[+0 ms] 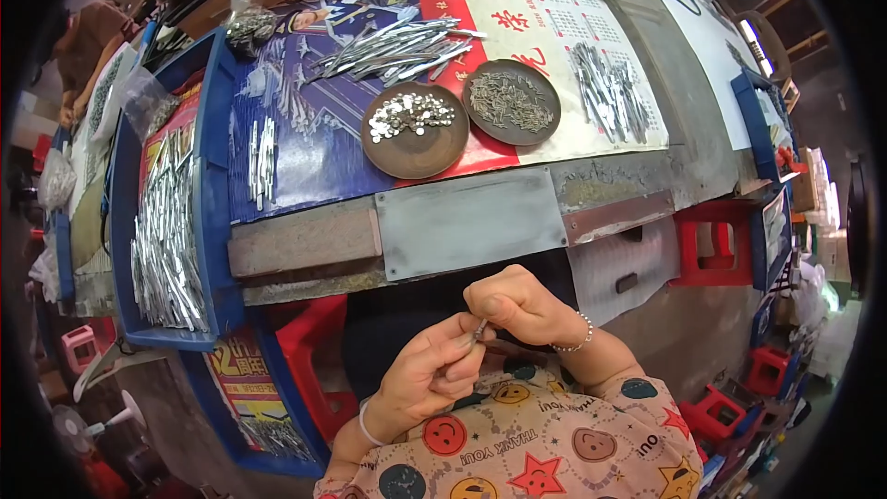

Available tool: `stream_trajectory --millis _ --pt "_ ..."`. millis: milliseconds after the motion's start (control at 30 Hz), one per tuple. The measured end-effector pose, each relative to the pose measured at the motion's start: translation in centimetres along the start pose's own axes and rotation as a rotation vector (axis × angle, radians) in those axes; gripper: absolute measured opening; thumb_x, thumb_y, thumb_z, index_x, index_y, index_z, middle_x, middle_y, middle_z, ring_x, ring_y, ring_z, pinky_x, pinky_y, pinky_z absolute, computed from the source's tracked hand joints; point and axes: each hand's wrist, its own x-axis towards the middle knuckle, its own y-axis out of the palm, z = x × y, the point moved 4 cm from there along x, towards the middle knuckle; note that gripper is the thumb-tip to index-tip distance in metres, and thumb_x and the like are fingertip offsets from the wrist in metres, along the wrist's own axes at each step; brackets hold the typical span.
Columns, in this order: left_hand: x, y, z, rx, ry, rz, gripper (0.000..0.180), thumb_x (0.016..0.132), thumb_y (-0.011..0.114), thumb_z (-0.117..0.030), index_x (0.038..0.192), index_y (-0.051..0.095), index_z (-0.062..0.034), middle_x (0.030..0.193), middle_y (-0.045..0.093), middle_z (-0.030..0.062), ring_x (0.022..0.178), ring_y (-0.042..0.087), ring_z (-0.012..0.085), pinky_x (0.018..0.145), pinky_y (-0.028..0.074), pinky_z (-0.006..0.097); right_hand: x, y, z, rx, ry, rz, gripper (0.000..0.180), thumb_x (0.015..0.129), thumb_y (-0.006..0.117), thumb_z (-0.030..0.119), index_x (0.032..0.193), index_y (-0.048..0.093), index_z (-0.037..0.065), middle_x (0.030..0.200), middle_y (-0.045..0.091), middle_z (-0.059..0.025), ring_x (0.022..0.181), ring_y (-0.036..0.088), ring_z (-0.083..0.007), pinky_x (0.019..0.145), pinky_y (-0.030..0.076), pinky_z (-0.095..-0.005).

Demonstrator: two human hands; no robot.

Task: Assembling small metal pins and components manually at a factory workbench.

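So, a small metal piece (479,327) is held up in front of the body, just off the near edge of the bench, with both hands brought together over it. It's pinched between the thumb and fingers of the left hand (430,365), the other fingers being curled in. The right hand (522,305) is folded almost into a fist with its thumb pressed down, right at the piece's upper end; whether that end is actually gripped there can't be told, since it's mostly covered. A beaded bracelet (582,333) is worn on the right wrist. Straight ahead, a pale metal plate (471,222) is fixed along the bench edge, and beyond it a printed poster (323,171) is spread out. Two round brown dishes are set side by side on that: the left dish (411,157) is partly filled with shiny little discs (411,115), the right one with thin pins (508,100). Silvery rods (397,46) are heaped behind them, and loads more are piled in the blue tray (217,249) over on the left.
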Motion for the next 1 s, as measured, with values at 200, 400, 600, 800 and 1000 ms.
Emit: stream_trajectory --millis 200,400,600,800,1000 --pt "0.3 -0.2 0.7 0.054 0.018 -0.054 0.020 0.097 0.044 -0.016 0.114 0.046 -0.0055 0.063 0.037 -0.0016 0.048 0.025 0.0035 0.043 0.021 0.017 -1.2 0.3 -0.2 -0.233 -0.074 -0.127 0.038 0.098 0.041 0.021 0.066 0.048 0.002 0.057 0.048 -0.0074 0.047 0.052 -0.0228 0.045 0.040 -0.0317" --pt "0.0 -0.2 1.0 0.020 -0.001 -0.003 0.020 0.098 0.045 -0.019 0.115 0.046 -0.0080 0.063 0.036 -0.0026 0.048 0.024 0.0035 0.043 0.020 0.017 -1.2 0.8 0.2 -0.361 -0.165 -0.067 0.028 0.092 0.044 0.013 0.066 0.048 0.003 0.056 0.044 -0.0095 0.046 0.048 -0.0284 0.042 0.037 -0.0353" --pt "-0.3 -0.7 1.0 -0.002 0.014 -0.004 0.021 0.098 0.045 -0.020 0.115 0.047 -0.0086 0.062 0.036 -0.0025 0.047 0.024 0.0036 0.042 0.019 0.017 -1.0 1.4 -0.3 -0.307 -0.105 -0.075 0.029 0.093 0.044 0.013 0.067 0.048 0.002 0.057 0.046 -0.0098 0.046 0.048 -0.0288 0.043 0.038 -0.0351" --pt "-0.6 -1.3 0.3 0.053 0.128 -0.071 0.016 0.098 0.044 -0.020 0.108 0.048 -0.0079 0.062 0.038 -0.0016 0.047 0.024 0.0041 0.042 0.020 0.018 -0.3 2.4 -1.5 -0.076 0.009 -0.205 0.053 0.099 0.034 0.040 0.063 0.044 0.002 0.055 0.041 -0.0064 0.043 0.040 -0.0155 0.041 0.031 -0.0282" --pt "-1.3 -2.2 -0.3 0.104 0.260 -0.112 0.012 0.098 0.043 -0.017 0.103 0.047 -0.0071 0.063 0.039 -0.0014 0.047 0.024 0.0037 0.043 0.020 0.018 -0.7 2.8 -3.5 0.090 0.235 -0.193 0.066 0.096 0.028 0.056 0.066 0.049 0.000 0.060 0.048 -0.0032 0.049 0.041 -0.0089 0.044 0.032 -0.0229"
